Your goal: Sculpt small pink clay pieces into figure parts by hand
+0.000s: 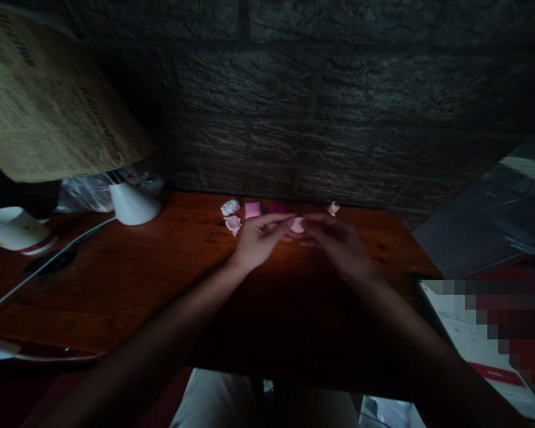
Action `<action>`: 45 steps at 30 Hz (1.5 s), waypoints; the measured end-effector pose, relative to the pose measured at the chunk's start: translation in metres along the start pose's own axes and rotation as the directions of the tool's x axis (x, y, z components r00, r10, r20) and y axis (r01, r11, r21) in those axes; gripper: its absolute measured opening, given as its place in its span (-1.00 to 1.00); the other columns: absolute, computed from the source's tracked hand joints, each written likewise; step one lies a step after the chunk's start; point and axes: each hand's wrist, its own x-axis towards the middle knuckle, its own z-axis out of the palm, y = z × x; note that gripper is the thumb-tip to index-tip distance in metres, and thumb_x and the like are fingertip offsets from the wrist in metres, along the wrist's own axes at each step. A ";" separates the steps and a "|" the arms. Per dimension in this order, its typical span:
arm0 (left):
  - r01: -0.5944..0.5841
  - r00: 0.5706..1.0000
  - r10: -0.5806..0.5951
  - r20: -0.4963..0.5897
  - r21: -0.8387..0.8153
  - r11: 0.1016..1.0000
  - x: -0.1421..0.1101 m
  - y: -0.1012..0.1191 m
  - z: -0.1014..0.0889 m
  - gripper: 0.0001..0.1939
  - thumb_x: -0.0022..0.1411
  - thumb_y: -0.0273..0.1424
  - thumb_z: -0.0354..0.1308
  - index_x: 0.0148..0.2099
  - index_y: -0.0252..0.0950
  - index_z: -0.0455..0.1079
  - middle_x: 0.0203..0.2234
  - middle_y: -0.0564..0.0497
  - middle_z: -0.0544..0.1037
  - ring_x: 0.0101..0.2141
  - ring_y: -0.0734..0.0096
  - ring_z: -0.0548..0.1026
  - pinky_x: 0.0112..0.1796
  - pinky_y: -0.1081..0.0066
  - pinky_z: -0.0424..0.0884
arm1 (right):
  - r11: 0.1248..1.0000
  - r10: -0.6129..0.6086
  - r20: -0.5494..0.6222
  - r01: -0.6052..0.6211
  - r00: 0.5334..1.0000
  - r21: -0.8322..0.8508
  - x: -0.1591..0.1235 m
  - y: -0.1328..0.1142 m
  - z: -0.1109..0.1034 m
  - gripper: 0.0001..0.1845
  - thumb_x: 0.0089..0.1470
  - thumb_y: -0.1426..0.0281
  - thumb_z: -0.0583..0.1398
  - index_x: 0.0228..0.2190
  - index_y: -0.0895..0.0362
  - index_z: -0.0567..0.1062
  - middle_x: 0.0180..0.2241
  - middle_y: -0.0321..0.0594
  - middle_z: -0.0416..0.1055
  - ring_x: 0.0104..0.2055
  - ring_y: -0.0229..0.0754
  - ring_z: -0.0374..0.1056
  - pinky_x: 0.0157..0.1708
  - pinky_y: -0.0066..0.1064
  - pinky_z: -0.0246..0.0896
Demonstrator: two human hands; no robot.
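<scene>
Both of my hands meet over the far part of the wooden table, pinching a small pale pink piece that looks like soft modelling clay (298, 224). My left hand (261, 238) grips its left side with thumb and fingers. From the right, my right hand (339, 241) closes on the same piece. Just left of my hands lie a white crumpled lump (230, 207), a pale pink shaped piece (233, 224) and a pink block (252, 209). Behind my fingers shows a dark magenta block (276, 208), partly hidden. A small pale pink piece (333, 208) stands beyond my right hand.
A lamp with a printed paper shade (62, 107) and white base (135, 203) stands at the left, its cord (49, 264) crossing the table (129, 285). Nearby is a paper cup (15, 229). A dark brick wall (276, 89) borders the back. A white box (468, 333) sits at right.
</scene>
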 end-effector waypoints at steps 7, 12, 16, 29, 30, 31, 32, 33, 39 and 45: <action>-0.022 0.999 0.023 0.023 -0.036 0.999 0.000 -0.002 0.000 -0.76 0.24 -0.28 0.31 -0.10 -0.29 0.61 -0.35 -0.06 0.71 -0.34 0.34 0.69 -0.23 0.35 0.66 | 0.998 -0.041 0.007 0.042 0.999 -0.046 -0.002 -0.001 0.003 -0.60 -0.09 0.06 0.45 -0.31 0.09 0.63 -0.31 -0.18 0.65 -0.31 -0.13 0.59 -0.17 -0.19 0.57; 0.002 1.000 -0.002 0.007 0.017 1.000 -0.001 0.000 0.000 -0.77 0.26 -0.28 0.29 -0.09 -0.25 0.62 -0.32 -0.07 0.72 -0.33 0.34 0.69 -0.21 0.35 0.66 | 0.997 -0.055 0.011 0.056 0.998 -0.047 -0.003 -0.001 0.004 -0.59 -0.07 0.02 0.43 -0.31 0.07 0.64 -0.29 -0.18 0.65 -0.30 -0.13 0.59 -0.15 -0.18 0.56; 0.046 0.999 -0.046 -0.023 0.022 0.999 -0.001 0.000 0.002 -0.71 0.20 -0.28 0.35 -0.06 -0.28 0.62 -0.25 -0.10 0.72 -0.29 0.30 0.69 -0.19 0.31 0.66 | 0.991 -0.090 0.027 0.093 0.996 -0.099 -0.003 0.001 0.004 -0.62 0.01 0.04 0.39 -0.27 0.06 0.65 -0.23 -0.16 0.66 -0.24 -0.11 0.59 -0.13 -0.16 0.56; 0.076 0.997 -0.077 -0.009 -0.077 0.994 0.000 -0.009 0.002 -0.75 0.24 -0.31 0.31 -0.07 -0.28 0.63 -0.15 -0.11 0.72 -0.20 0.31 0.69 -0.09 0.29 0.65 | 0.958 -0.204 -0.027 0.194 0.979 -0.214 -0.005 0.002 0.006 -0.71 0.07 0.14 0.37 -0.25 0.07 0.63 -0.19 -0.16 0.65 -0.20 -0.09 0.59 -0.16 -0.17 0.57; 0.082 0.997 -0.083 -0.010 -0.083 0.993 0.000 -0.008 0.002 -0.75 0.24 -0.30 0.31 -0.06 -0.28 0.63 -0.16 -0.11 0.72 -0.21 0.32 0.69 -0.09 0.30 0.65 | 0.959 -0.197 -0.026 0.187 0.980 -0.212 -0.005 0.002 0.006 -0.70 0.07 0.13 0.36 -0.24 0.07 0.63 -0.18 -0.15 0.65 -0.19 -0.08 0.59 -0.16 -0.17 0.56; 0.091 0.996 -0.092 -0.010 -0.086 0.992 0.000 -0.008 0.001 -0.74 0.24 -0.29 0.31 -0.06 -0.29 0.63 -0.17 -0.11 0.72 -0.22 0.32 0.69 -0.10 0.30 0.65 | 0.962 -0.189 -0.024 0.180 0.982 -0.207 -0.004 0.002 0.005 -0.69 0.08 0.12 0.36 -0.23 0.07 0.63 -0.17 -0.15 0.65 -0.17 -0.07 0.59 -0.15 -0.17 0.56; 0.101 0.995 -0.102 -0.007 -0.090 0.991 0.000 -0.007 0.001 -0.73 0.24 -0.28 0.32 -0.06 -0.29 0.63 -0.19 -0.11 0.72 -0.23 0.32 0.69 -0.11 0.30 0.65 | 0.965 -0.180 -0.022 0.173 0.983 -0.200 -0.004 0.002 0.005 -0.68 0.08 0.11 0.36 -0.23 0.07 0.63 -0.17 -0.15 0.64 -0.16 -0.06 0.59 -0.14 -0.16 0.56; 0.110 0.994 -0.111 -0.004 -0.098 0.989 0.001 -0.007 0.001 -0.72 0.23 -0.27 0.33 -0.06 -0.30 0.63 -0.20 -0.11 0.72 -0.24 0.31 0.69 -0.11 0.30 0.65 | 0.968 -0.172 -0.022 0.165 0.985 -0.190 -0.004 0.002 0.004 -0.67 0.07 0.10 0.36 -0.23 0.06 0.63 -0.17 -0.14 0.65 -0.15 -0.06 0.59 -0.14 -0.16 0.56; 0.160 0.986 -0.166 -0.025 -0.156 0.975 0.001 -0.004 0.002 -0.73 0.17 -0.27 0.38 -0.12 -0.29 0.64 -0.21 -0.11 0.72 -0.25 0.33 0.69 -0.13 0.34 0.64 | 0.982 -0.134 -0.009 0.131 0.991 -0.134 -0.003 0.002 0.003 -0.69 0.07 0.10 0.37 -0.24 0.03 0.64 -0.18 -0.17 0.65 -0.19 -0.09 0.59 -0.12 -0.15 0.56; 0.162 0.986 -0.165 -0.007 -0.151 0.975 0.000 0.000 0.002 -0.67 0.10 -0.26 0.43 -0.09 -0.28 0.64 -0.20 -0.12 0.72 -0.24 0.28 0.69 -0.18 0.33 0.65 | 0.976 -0.161 0.036 0.165 0.986 -0.144 -0.004 0.001 0.006 -0.70 0.05 0.10 0.38 -0.25 0.04 0.66 -0.19 -0.20 0.66 -0.22 -0.11 0.59 -0.15 -0.18 0.56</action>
